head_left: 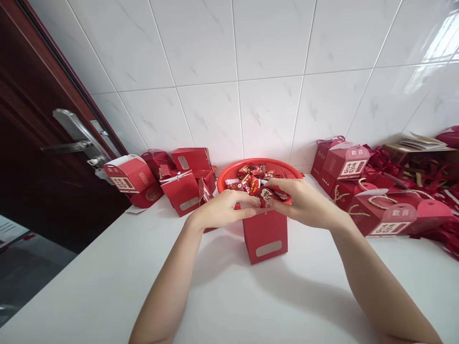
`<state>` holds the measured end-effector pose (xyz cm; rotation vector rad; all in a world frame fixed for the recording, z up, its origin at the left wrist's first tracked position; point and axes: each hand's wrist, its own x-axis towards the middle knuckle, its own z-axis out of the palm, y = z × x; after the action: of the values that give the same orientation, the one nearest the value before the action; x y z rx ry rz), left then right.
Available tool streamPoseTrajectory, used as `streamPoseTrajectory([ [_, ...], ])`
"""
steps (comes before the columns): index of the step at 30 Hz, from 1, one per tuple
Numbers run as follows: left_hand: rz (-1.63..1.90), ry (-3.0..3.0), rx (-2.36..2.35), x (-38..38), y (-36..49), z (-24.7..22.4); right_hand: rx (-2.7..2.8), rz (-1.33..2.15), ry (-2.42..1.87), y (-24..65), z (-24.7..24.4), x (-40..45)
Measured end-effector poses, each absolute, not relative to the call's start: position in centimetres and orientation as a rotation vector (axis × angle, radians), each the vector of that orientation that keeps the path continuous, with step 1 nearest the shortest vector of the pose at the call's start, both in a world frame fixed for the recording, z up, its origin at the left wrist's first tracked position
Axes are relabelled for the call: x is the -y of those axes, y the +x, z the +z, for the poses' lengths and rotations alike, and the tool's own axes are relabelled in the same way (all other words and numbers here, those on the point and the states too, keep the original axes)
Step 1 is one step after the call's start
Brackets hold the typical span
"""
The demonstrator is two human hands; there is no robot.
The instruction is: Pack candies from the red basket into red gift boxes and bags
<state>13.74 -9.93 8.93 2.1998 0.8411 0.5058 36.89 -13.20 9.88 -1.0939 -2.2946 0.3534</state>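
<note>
A small, dark red wrapped packet with pale lettering (266, 195) is just above the upper edge of a tall, upright red cardboard box (265, 239), with the basket behind. The right hand (304, 198) has its grip closed on the packet, fingers over it and thumb beneath. The left hand (224, 208) curls in from the other side, its fingertips beside the packet; whether its grip holds anything cannot be told. The fingers hide the box's opening.

Close behind the box, a round red plastic basket (263, 161) holds shiny wrapped sweets (251, 169). All this is on a white, smooth-topped counter (107, 267). To the left are open red cardboard boxes (181, 191) and a red box with a white label (131, 174); to the right, red boxes with rope handles (385, 217) beside a heap of crimson ribbon-like material (448, 205).

The packet could catch on the box's edge and slip outside if released off-centre, its slick wrapper offering little hold. The tall, light-looking box might tip if a wrist or thumb pressed its rim. A knuckle brushing the basket could jostle the sweets loose.
</note>
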Motion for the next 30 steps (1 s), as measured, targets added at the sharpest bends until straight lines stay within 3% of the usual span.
streamPoseTrajectory([
  [30,0.411,2.087,-0.869,9.8,13.8,9.2,2.242,0.694,-0.866,37.5,9.8,12.0],
])
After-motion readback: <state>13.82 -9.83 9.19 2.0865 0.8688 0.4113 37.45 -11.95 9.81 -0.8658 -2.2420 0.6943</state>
